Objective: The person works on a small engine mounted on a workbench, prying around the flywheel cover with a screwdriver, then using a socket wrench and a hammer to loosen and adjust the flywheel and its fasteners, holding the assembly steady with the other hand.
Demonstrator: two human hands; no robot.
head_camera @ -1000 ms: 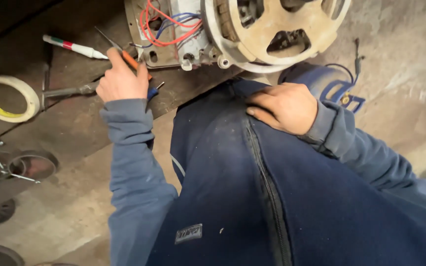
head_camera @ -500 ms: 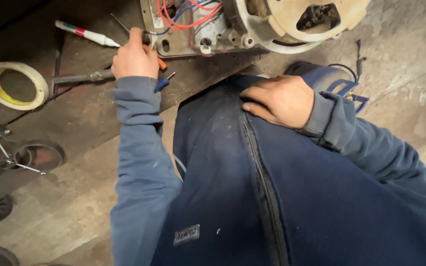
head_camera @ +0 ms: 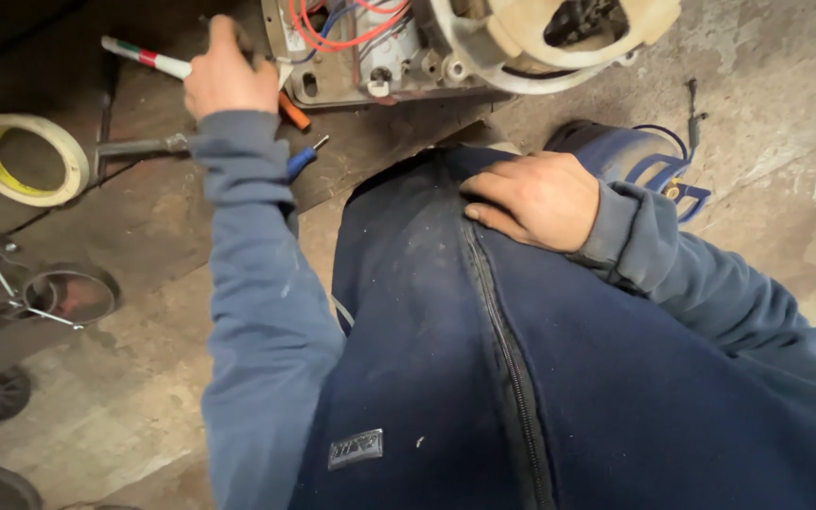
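The left hand has moved up and toward the motor over the last second. A second ago it sat lower, over the orange-handled screwdriver and the blue-handled tool. Now its knuckles are level with the motor's open terminal side, where red wires loop out of the housing. The fingers are curled in a narrow grip, and something thin seems to be pinched between them at the motor's edge. The view from behind the hand is poor, so I cannot tell what it is, or whether it is the screwdriver's shaft.

The screwdriver's orange handle pokes out just under the hand, touching or nearly touching the palm side. The blue tool lies beside the sleeve. The red-and-white marker lies to the left of the hand, close to the knuckles.

The right hand has not shifted. It lies flat and relaxed on the dark blue jacket, fingers spread lightly beside the zip, holding nothing.

In my view, the change means the work has gone from picking among the tools to acting on the motor itself, with the left hand alone engaged.

The motor sits at the top of the view on the dark worktop. The tape roll and a grey metal bar lie off to the left, well apart from the motor. A blue shoe shows behind the right wrist.
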